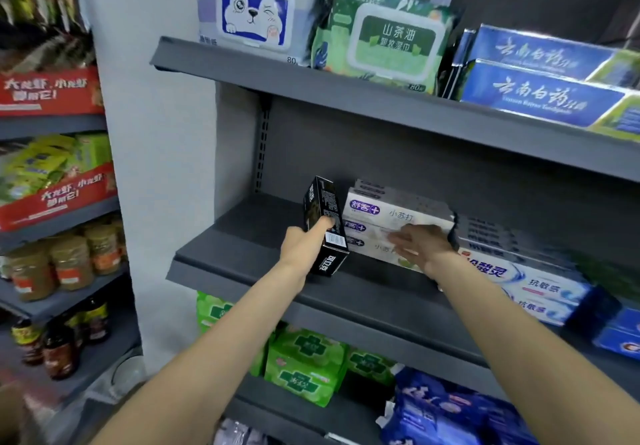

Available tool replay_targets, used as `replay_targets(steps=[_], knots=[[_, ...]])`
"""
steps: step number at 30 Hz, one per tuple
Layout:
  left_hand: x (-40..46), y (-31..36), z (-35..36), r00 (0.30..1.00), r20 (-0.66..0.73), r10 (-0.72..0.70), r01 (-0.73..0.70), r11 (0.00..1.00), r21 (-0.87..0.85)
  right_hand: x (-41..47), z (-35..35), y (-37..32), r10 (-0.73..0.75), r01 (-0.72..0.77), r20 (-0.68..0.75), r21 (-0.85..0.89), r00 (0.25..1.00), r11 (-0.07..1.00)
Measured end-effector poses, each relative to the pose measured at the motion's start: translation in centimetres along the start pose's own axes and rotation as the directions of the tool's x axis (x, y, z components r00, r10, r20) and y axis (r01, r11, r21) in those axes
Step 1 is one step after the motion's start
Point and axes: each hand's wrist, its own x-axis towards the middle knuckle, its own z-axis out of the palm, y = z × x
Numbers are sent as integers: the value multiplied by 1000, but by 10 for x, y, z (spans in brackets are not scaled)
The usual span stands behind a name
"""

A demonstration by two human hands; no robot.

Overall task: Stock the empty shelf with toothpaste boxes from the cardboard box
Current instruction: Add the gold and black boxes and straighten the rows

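Black toothpaste box (pixel 325 226) in left grip (pixel 304 245) — right grip (pixel 420 245) flat, released, against white stack (pixel 398 216); bare shelf (pixel 249 226) leftward.

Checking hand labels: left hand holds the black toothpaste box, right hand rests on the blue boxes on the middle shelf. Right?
Not quite. The head view shows the right hand resting on the white toothpaste boxes, not blue ones. The left hand does hold the black toothpaste box.

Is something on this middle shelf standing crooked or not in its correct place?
The black box in the left hand is tilted on end beside the flat stack of white boxes; it is not set down yet.
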Motion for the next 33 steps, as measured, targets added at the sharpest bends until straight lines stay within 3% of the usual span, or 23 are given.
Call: replay_targets(steps=[1,2,4,5,6,9,11,13,15,17,19,21,23,26,30,33], knots=[[2,-1,1,1000,1,1,-1,1000,20,6,-2,3,-88,85,-8,-186,996,979],[3,-1,1,1000,-1,4,-4,999,46,12,-5,6,-192,186,32,-441,981,878],[7,-3,0,1000,5,12,-12,996,93,20,-9,13,-296,339,214,-811,931,477],[9,-4,-1,1000,9,19,-20,994,111,23,-9,16,-313,372,277,-878,908,302],[11,-5,-2,1000,16,25,-26,991,129,25,-8,20,-327,378,301,-904,896,202],[13,-5,-6,998,34,61,-66,981,184,24,-2,21,-353,345,280,-928,893,137],[12,-5,-7,994,41,99,-106,967,234,19,3,16,-358,359,281,-917,891,173],[8,-3,-8,988,43,145,-151,937,314,8,12,7,-380,417,259,-802,888,428],[0,0,-5,973,60,222,-226,865,448,-7,25,-3,-317,422,286,-488,904,764],[-11,4,0,942,101,321,-316,741,593,-19,38,-9,-234,338,377,-238,896,911],[-19,6,1,895,145,421,-398,610,686,-24,47,-15,-263,334,384,-132,885,933],[-20,8,-6,853,211,478,-482,564,671,-23,49,-21,-264,292,360,-25,895,956],[-17,16,-18,838,245,487,-531,628,569,-20,50,-26,-247,252,374,37,894,967],[-5,30,-34,852,187,489,-509,689,516,-21,55,-26,-295,300,385,49,875,953],[-1,38,-45,916,293,272,-381,819,429,-22,72,-25,-321,273,390,175,863,946],[4,39,-53,917,316,244,-367,828,424,-20,80,-25,-323,259,372,213,870,942]])
